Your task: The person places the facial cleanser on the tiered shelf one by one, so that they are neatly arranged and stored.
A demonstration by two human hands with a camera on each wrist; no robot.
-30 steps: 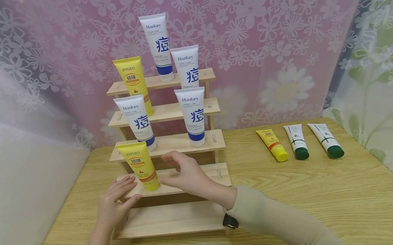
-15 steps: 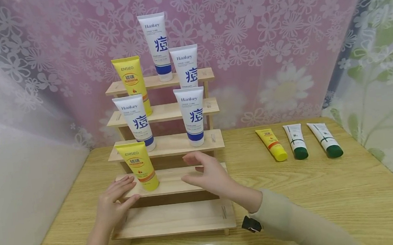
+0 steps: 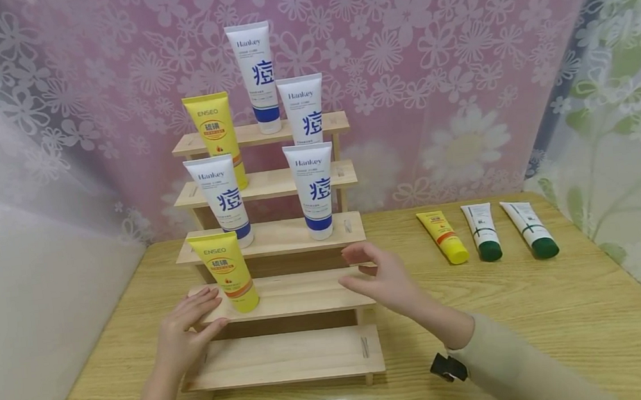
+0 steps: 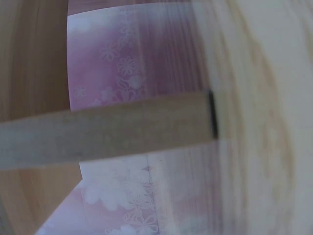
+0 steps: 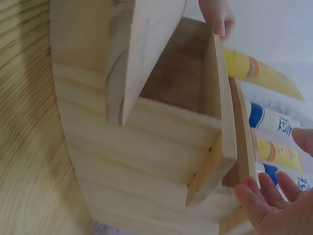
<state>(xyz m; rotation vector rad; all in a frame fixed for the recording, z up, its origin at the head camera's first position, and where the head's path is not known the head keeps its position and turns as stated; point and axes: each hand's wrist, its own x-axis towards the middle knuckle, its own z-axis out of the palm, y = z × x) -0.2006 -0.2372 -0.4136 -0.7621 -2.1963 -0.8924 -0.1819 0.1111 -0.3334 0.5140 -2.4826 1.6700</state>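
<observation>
On a stepped wooden stand (image 3: pixel 306 291), a yellow ENSEO tube (image 3: pixel 224 270) stands cap-down at the left of the second step from the bottom. My left hand (image 3: pixel 184 326) rests on that step's left end, fingers beside the tube. Fingers loosely bent and holding nothing, my right hand (image 3: pixel 383 278) is by the step's right end. The right wrist view also shows my right hand (image 5: pixel 281 208) beside the stand, and the left hand (image 5: pixel 217 17) at its far side. Only wood and the backdrop fill the left wrist view; the left hand is outside it.
Higher steps bear white Hankey tubes, including one at left (image 3: pixel 218 197) and one at right (image 3: pixel 312 188), plus another yellow tube (image 3: pixel 213 130). On the table (image 3: pixel 483 326) at right lie a yellow tube (image 3: pixel 443 238) and two white, green-capped tubes (image 3: pixel 481 233). A floral backdrop rises behind.
My right hand has drawn away from the lower yellow tube and moved right along the step to its right end. The tube stays standing; the left hand has hardly moved.
</observation>
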